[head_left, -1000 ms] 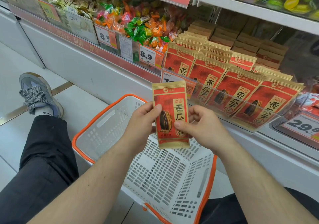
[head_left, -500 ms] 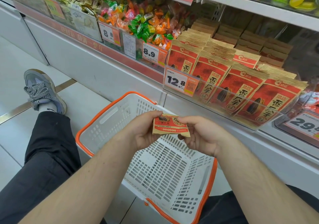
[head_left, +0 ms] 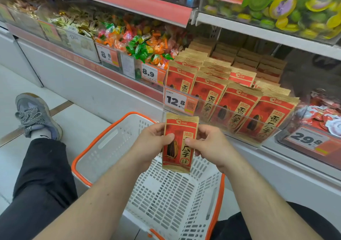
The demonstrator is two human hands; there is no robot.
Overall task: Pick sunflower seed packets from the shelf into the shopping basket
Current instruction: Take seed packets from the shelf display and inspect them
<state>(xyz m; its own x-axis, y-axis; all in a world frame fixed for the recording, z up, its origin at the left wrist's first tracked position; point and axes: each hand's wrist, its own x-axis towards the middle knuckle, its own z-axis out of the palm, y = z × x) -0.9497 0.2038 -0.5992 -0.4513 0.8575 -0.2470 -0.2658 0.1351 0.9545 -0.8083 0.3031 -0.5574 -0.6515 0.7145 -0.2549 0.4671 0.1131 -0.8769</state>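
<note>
Both hands are on one seed packet, held upright right above the shopping basket. Left hand pinches its left edge, thumb lying across the front near the printed seed, fingers tucked behind. Right hand does the same on the right edge, thumb on the front. The packet is red with gold bands top and bottom, front facing the camera, not touching the basket.

The basket is white with an orange rim, sitting on the floor between the person's legs, and I can't see anything in it.

Just behind the held packet, the shelf has rows of the same seed packets standing behind a clear front guard with a 12.8 price tag. To the left of those there's a bin of wrapped candy with an 8.9 tag. Right of the packets is a 29.8 tag.

Black trouser leg and a grey sneaker stretch out on the left.
</note>
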